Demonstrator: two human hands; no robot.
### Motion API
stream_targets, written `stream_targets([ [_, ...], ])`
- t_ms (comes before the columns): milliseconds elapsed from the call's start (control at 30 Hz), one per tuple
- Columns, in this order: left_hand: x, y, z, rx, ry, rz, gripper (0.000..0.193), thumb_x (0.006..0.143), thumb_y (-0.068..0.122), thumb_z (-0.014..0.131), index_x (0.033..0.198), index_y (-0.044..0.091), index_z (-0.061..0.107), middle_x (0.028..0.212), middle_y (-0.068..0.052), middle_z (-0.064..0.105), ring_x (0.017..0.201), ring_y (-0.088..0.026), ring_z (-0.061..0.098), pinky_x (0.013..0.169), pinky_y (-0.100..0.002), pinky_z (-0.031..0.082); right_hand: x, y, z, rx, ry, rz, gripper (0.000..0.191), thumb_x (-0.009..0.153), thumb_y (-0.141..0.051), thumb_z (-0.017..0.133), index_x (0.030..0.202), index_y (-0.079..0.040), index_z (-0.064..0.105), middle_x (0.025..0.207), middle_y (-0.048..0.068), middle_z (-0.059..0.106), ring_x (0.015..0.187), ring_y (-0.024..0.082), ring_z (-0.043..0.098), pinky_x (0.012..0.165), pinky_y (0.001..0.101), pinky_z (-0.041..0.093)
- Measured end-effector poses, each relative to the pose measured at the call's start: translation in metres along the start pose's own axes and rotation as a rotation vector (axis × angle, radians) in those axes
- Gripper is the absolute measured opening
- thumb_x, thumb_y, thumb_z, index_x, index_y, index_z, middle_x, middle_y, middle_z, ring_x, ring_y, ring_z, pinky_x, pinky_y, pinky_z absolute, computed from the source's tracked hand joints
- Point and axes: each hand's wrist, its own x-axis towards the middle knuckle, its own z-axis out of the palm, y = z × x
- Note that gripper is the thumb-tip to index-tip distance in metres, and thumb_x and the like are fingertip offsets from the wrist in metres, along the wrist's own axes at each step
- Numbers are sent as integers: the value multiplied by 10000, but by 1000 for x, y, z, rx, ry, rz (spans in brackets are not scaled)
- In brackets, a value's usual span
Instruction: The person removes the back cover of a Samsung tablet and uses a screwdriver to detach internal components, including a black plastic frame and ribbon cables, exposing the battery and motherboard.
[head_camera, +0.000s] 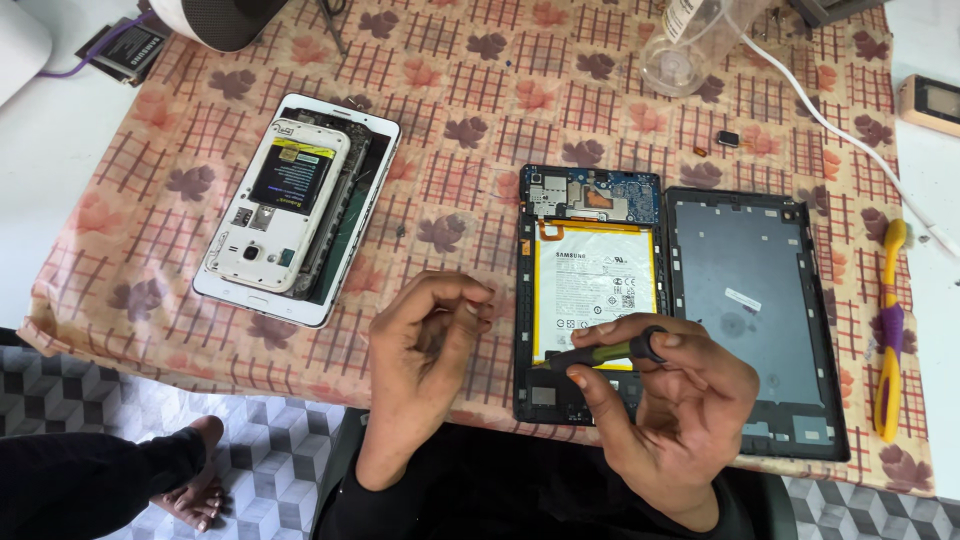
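Note:
An opened black tablet (590, 270) lies on the patterned cloth, its white battery and blue circuit board exposed. Its removed dark back cover (745, 310) rests just to the right. My right hand (665, 400) grips a small screwdriver (600, 352) with a black cap, held over the tablet's lower end. My left hand (425, 345) hovers just left of the tablet with thumb and fingertips pinched together; anything between them is too small to see.
A white opened tablet (300, 210) with an open white phone on top lies at left. A clear plastic bottle (690, 45) and white cable stand at the back right. A yellow and purple toothbrush (888, 330) lies at the right edge. Another person's bare foot (190, 480) shows below the table.

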Motion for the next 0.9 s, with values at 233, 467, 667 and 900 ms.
stream_targets([
  [233, -1, 0, 2, 28, -9, 12, 167, 981, -93, 559, 1087, -35, 673, 1078, -79, 709, 915, -93, 695, 776, -228, 582, 3, 0, -4, -63, -111, -22, 663, 880, 133, 762, 1372, -71, 366, 1194, 209, 622, 1092, 264, 718, 892, 353, 679],
  [467, -1, 2, 3, 39, -19, 16, 166, 983, -86, 561, 1096, -34, 671, 1069, -71, 705, 887, -72, 669, 752, -212, 557, 9, -2, 3, -263, -106, -60, 626, 803, -9, 928, 1244, -74, 490, 1026, 127, 675, 951, 178, 744, 764, 267, 642],
  [667, -1, 4, 2, 95, -18, 23, 161, 963, -85, 579, 1078, -29, 677, 1044, -62, 709, 829, -57, 658, 695, -208, 544, 15, -7, -3, 29, -296, 68, 529, 884, 132, 723, 1290, -73, 452, 1128, 190, 668, 1078, 257, 728, 895, 352, 670],
  [900, 0, 9, -1, 135, -110, 6, 164, 937, -81, 599, 1049, -7, 692, 1024, -50, 715, 701, -49, 604, 606, -205, 484, 18, -9, -5, 157, -245, 100, 587, 881, 167, 713, 1318, -100, 427, 1178, 198, 643, 1122, 263, 698, 999, 415, 623],
])
